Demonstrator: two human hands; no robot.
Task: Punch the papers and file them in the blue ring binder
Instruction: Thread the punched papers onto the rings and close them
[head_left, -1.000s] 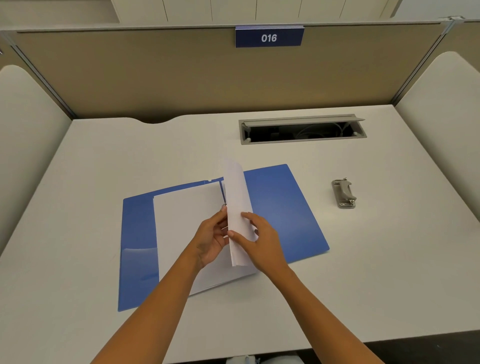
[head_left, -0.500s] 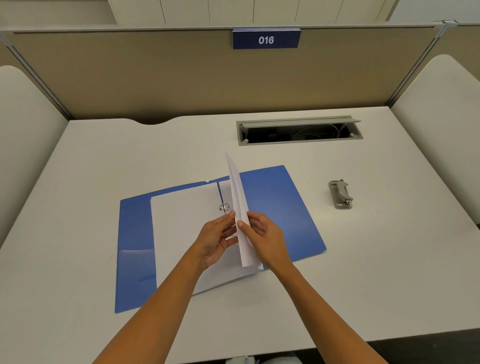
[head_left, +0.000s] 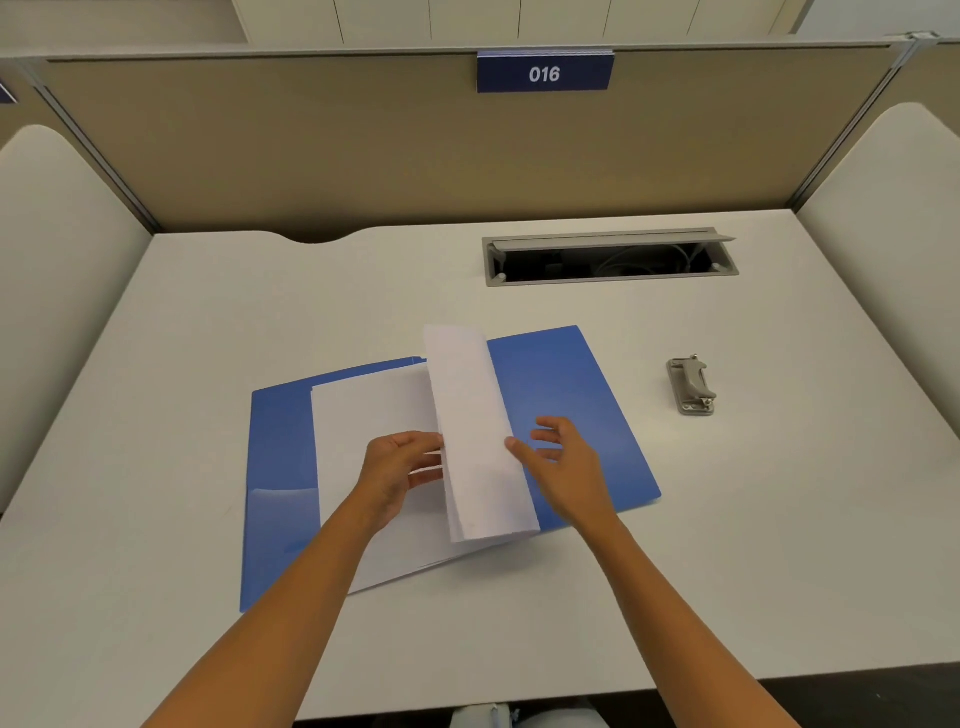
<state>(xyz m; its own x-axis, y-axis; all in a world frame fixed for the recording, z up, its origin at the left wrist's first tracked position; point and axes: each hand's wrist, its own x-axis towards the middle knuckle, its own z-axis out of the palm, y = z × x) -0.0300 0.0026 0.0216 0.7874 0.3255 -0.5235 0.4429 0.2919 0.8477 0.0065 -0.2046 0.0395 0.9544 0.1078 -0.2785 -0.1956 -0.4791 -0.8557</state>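
Observation:
The blue ring binder (head_left: 566, 405) lies open on the desk in front of me. White papers (head_left: 374, 415) rest flat on its left half. A raised sheaf of papers (head_left: 475, 426) stands over the spine and leans to the right, hiding the rings. My left hand (head_left: 397, 465) grips the sheaf's left edge with thumb and fingertips. My right hand (head_left: 569, 462) hovers over the binder's right cover with fingers spread, only its thumb tip touching the sheaf's right side. The grey metal hole punch (head_left: 691, 385) sits on the desk to the right of the binder.
An open cable tray (head_left: 610, 258) is sunk into the desk at the back right. A tan partition (head_left: 363, 145) with a sign reading 016 closes off the far side. Padded white dividers stand at the left and right ends.
The sheaf stood nearly on edge between both hands; it now leans over to the right. My right hand has let go and opened. The camera has tilted slightly.

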